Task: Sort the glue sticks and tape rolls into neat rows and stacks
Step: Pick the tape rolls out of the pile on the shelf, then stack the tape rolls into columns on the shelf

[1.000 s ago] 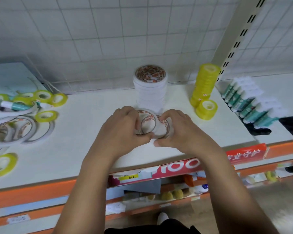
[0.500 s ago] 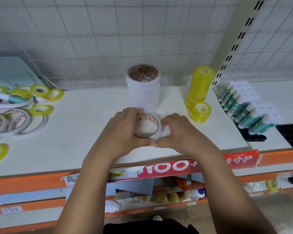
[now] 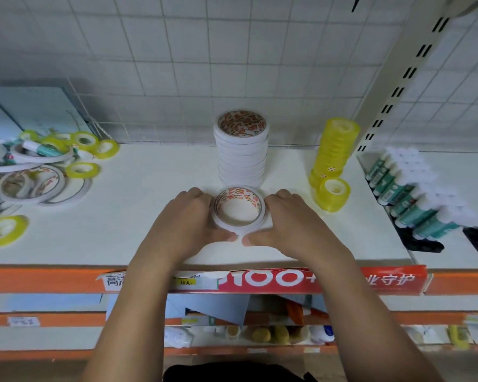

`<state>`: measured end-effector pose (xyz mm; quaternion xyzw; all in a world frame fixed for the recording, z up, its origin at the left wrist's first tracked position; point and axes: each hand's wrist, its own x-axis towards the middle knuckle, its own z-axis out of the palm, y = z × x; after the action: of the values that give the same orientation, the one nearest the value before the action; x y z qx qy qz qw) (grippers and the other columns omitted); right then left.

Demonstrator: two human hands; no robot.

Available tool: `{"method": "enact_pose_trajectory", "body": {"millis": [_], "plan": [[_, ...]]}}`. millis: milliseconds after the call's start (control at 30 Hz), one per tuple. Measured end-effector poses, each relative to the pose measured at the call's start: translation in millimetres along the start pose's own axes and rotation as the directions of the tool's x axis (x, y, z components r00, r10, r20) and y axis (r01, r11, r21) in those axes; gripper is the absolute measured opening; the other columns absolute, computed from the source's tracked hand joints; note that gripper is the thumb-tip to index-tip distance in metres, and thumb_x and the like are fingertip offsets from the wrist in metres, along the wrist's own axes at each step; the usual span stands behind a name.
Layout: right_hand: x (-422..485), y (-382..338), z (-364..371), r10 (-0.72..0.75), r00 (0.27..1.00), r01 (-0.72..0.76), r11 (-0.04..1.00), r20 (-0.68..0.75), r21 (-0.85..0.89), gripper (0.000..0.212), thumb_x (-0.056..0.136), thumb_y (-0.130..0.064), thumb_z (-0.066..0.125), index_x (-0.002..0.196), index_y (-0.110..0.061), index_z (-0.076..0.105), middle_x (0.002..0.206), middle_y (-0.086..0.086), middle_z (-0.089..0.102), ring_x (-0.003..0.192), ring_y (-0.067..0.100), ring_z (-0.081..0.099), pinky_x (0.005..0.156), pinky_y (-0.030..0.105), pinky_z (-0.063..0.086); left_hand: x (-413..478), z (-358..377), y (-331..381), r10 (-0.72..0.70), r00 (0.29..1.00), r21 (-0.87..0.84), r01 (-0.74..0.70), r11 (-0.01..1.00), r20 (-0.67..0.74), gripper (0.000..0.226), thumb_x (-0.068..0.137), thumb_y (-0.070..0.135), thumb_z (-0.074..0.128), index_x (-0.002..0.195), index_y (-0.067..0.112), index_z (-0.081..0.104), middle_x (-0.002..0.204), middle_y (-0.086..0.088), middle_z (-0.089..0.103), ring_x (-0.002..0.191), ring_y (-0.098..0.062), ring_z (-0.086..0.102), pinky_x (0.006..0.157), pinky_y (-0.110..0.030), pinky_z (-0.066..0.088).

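Cupping a low stack of white tape rolls (image 3: 242,194) from both sides, the left hand (image 3: 188,216) and right hand (image 3: 293,219) each curl a close grip round its rim, thumbs nearly meeting at the front. The stack sits on the white shelf (image 3: 138,216), just in front of a tall white tape stack (image 3: 242,158). To the right stand a yellow tape stack (image 3: 334,150) and a single yellow roll (image 3: 333,194), then rows of glue sticks (image 3: 406,188). Loose rolls (image 3: 39,172) lie jumbled at far left.
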<state>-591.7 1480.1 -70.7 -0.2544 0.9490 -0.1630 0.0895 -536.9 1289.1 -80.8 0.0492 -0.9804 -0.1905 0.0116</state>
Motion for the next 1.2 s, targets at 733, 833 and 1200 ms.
{"method": "enact_pose_trajectory", "body": {"millis": [733,833,1200], "plan": [[-2,-3,-6,0.049,0.998,-0.049,0.999,0.038,-0.005,0.073,0.066,-0.056,0.08,0.117,-0.012,0.052,0.114,0.006,0.05,0.11,0.026,0.046,0.084,0.035,0.043,-1,7,1,-0.13,0.99,-0.102,0.135,0.986,0.06,0.061,0.064,0.05,0.082,0.109,0.016,0.06,0.101,0.0,0.051,0.096,-0.02,0.049,0.077,-0.032,0.043],[-7,-4,-17,0.04,0.998,-0.042,0.998,-0.037,-0.04,0.069,0.072,-0.051,0.078,0.124,-0.014,0.051,0.118,0.005,0.05,0.113,0.026,0.045,0.085,0.035,0.04,-10,5,-8,-0.164,0.986,-0.086,0.163,0.983,0.002,0.055,0.071,0.047,0.078,0.114,0.018,0.061,0.106,0.0,0.054,0.1,-0.021,0.051,0.083,-0.035,0.046],[26,-121,10,-0.339,0.938,0.345,0.933,-0.066,0.104,0.027,0.092,-0.04,0.061,0.11,-0.021,0.062,0.11,-0.001,0.06,0.098,0.018,0.056,0.085,0.034,0.046,-74,-44,-70,-0.274,0.933,0.006,0.283,0.959,-0.232,0.029,0.09,0.04,0.058,0.113,0.023,0.063,0.112,0.002,0.056,0.104,-0.022,0.055,0.078,-0.034,0.046]]}}
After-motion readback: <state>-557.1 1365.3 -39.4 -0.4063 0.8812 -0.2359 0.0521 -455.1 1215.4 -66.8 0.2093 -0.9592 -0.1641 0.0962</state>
